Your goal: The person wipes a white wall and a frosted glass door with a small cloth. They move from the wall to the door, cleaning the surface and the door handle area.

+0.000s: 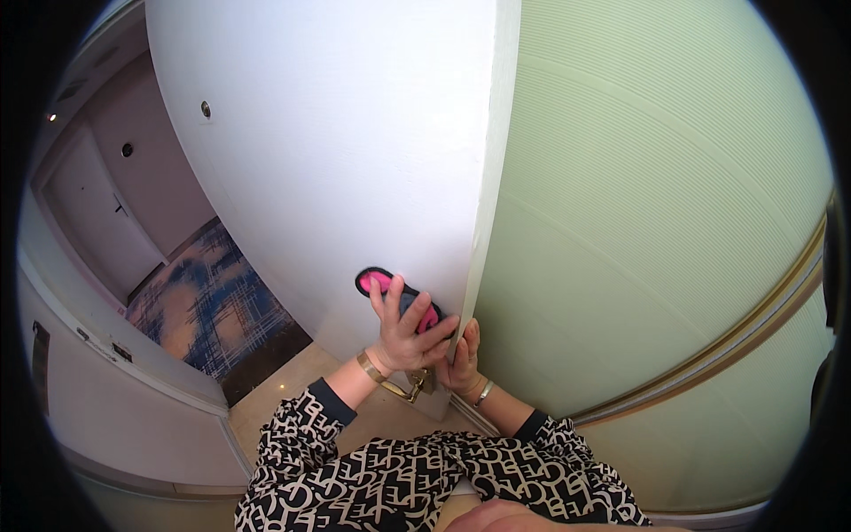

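In front of me stands a white door (346, 166), open, with its free edge towards my right. My left hand (405, 332), fingers spread, presses a pink and grey pad with black edging (376, 279) flat against the door's face. The palm and fingers hide part of the pad. My right hand (463, 366) holds the door's edge, lower down and just right of the left hand. Below the hands, a brass lever handle (412, 387) sticks out from the door, partly covered by my left wrist.
A peephole (205, 109) sits high on the door. At the left, the door frame (133, 359) with its strike plate opens onto a patterned carpet (213, 306) and another door (100, 206). Pale green ribbed wall covering (631, 199) with a gold-brown rail (718, 359) rises at the right.
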Demonstrator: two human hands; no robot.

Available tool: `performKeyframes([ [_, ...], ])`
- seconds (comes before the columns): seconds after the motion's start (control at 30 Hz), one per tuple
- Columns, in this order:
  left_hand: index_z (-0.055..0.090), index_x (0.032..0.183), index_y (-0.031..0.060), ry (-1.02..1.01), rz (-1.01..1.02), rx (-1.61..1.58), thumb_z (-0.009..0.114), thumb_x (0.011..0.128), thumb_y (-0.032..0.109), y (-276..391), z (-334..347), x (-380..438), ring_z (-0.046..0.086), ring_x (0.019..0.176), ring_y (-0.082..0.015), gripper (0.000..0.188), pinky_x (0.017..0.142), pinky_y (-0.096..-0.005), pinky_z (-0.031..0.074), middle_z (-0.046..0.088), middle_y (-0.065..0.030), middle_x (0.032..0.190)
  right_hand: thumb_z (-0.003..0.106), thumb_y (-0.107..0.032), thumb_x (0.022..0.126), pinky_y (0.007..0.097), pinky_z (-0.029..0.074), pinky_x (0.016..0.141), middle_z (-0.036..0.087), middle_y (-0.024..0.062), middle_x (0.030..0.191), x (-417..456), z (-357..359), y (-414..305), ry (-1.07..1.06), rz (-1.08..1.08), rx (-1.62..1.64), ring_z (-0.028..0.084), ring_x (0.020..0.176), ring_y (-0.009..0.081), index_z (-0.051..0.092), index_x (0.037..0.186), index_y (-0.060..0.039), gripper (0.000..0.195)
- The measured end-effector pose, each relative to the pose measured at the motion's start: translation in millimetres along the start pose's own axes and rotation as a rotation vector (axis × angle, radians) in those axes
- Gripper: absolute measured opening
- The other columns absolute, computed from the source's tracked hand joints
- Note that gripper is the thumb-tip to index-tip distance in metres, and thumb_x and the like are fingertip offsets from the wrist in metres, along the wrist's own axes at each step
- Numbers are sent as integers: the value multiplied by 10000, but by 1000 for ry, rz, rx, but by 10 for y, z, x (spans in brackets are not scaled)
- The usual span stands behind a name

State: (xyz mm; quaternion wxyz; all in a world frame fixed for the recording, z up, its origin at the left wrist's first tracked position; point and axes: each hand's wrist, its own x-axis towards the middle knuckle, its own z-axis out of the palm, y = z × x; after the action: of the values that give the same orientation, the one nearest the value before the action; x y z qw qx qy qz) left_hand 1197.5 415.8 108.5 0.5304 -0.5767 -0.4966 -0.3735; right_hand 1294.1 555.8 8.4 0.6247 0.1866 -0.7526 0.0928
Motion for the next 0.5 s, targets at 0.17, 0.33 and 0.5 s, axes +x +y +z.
performKeyframes([
  [0.17,634,1372,238,70,-3,88,545,973,455,-505,-189,642,231,1471,-533,463,1131,-738,103,285,-194,1636,670,-17,881,552,230,1208,188,233,1651,-30,-12,4,-10,39,18,212,1518,445,195,1600,-35,862],
  [0.33,518,1477,171,185,-125,100,508,998,442,-787,-247,1002,229,1479,-521,551,1162,-685,126,282,-243,1624,663,-9,882,539,218,1216,176,231,1656,-83,-69,78,-25,43,0,195,1525,439,177,1604,-32,871],
  [0.5,618,1370,273,-40,-34,46,598,914,460,-292,-40,547,218,1462,-561,493,1108,-778,111,314,-184,1624,654,-5,884,539,235,1211,196,250,1641,-104,-69,119,-17,69,-68,216,1513,453,188,1594,-21,849],
])
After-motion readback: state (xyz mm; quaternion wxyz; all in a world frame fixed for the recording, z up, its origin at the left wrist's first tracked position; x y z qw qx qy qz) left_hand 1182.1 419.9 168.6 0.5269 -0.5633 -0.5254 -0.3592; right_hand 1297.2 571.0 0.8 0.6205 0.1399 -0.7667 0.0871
